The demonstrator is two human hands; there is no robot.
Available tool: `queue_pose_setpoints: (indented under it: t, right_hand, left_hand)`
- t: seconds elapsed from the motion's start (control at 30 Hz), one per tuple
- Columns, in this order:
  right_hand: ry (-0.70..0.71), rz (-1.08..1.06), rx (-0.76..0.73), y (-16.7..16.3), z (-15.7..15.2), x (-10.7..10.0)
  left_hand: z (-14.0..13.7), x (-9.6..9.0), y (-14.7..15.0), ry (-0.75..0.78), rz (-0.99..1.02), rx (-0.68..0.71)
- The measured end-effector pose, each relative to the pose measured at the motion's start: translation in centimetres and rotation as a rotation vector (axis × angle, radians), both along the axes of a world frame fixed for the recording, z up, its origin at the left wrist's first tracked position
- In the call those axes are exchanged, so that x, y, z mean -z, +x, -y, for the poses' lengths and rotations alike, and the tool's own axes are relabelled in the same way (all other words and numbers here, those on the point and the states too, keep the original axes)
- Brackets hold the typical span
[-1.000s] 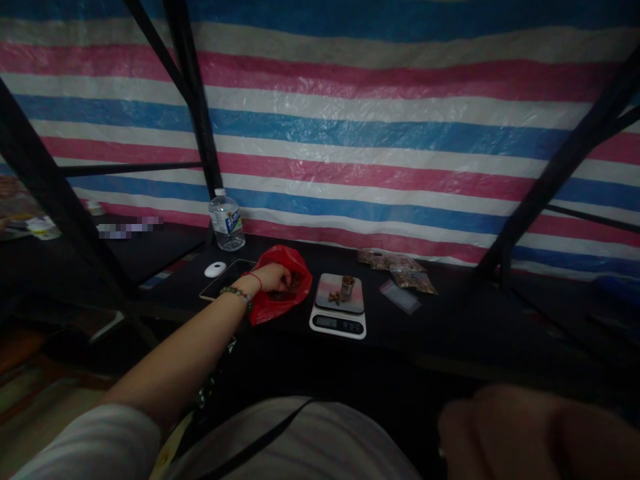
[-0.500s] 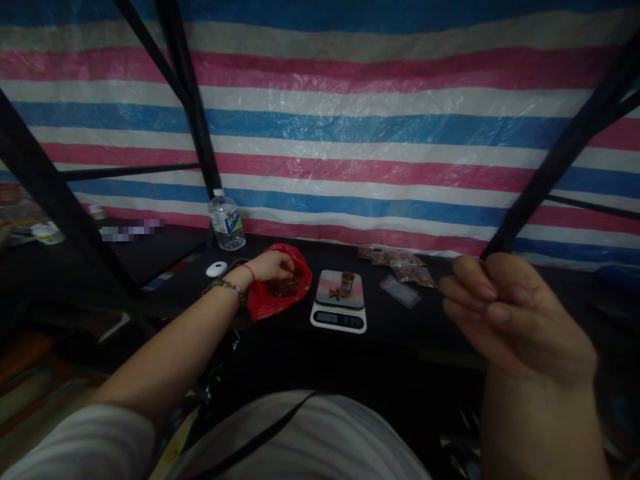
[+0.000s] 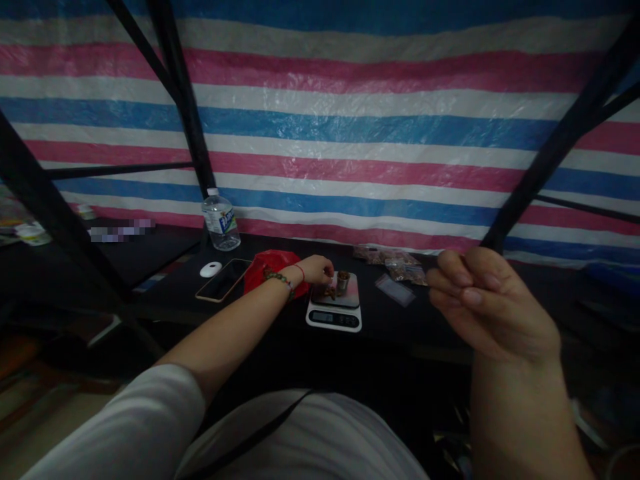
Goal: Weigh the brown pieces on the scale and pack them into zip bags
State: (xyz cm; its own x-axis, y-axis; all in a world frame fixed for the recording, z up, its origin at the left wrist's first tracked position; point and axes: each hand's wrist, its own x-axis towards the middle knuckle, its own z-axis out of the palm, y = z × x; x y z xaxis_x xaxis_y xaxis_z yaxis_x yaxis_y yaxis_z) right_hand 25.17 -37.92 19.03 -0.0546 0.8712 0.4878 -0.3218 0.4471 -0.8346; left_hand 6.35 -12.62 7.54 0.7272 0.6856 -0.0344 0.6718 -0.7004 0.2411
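Note:
My left hand (image 3: 317, 270), a red string and a beaded bracelet at its wrist, is over the left back edge of a white kitchen scale (image 3: 334, 317). Its fingers are pinched together, and whatever is in them is too small to make out. On the scale's plate stand a small metal cup (image 3: 343, 283) filled with brown bits and, beside it, a little heap of brown pieces (image 3: 330, 292). Behind my left wrist lies an open red plastic bag (image 3: 270, 261), partly hidden. Raised at the right, my right hand (image 3: 487, 303) is closed, thumb against curled fingers; its inside is hidden.
Several filled clear zip bags (image 3: 405, 271) lie behind the scale to the right, near a flat clear zip bag (image 3: 395, 290). At the left are a phone (image 3: 223, 280), a white round case (image 3: 211, 269) and a large plastic bottle (image 3: 221, 221). Black metal posts (image 3: 185, 100) frame the table.
My left hand has moved right, out of the red bag to above the scale, uncovering the phone. My right hand stays closed and raised; the view has shifted slightly.

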Motion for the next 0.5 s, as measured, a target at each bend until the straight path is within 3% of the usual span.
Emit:
queue_pose_setpoints:
  t: [0.13, 0.33, 0.5]
  right_hand:
    - [0.007, -0.010, -0.018, 0.2, -0.3, 0.0]
    - [0.009, -0.032, -0.034, 0.4, -0.6, 0.2]
    - [-0.012, -0.035, -0.031, 0.6, -1.6, 0.9]
  left_hand:
    - [0.2, 0.7, 0.3, -0.017, 0.003, 0.002]
    - [0.8, -0.3, -0.2, -0.077, 0.005, 0.032]
    - [0.6, -0.6, -0.4, -0.003, -0.008, 0.042]
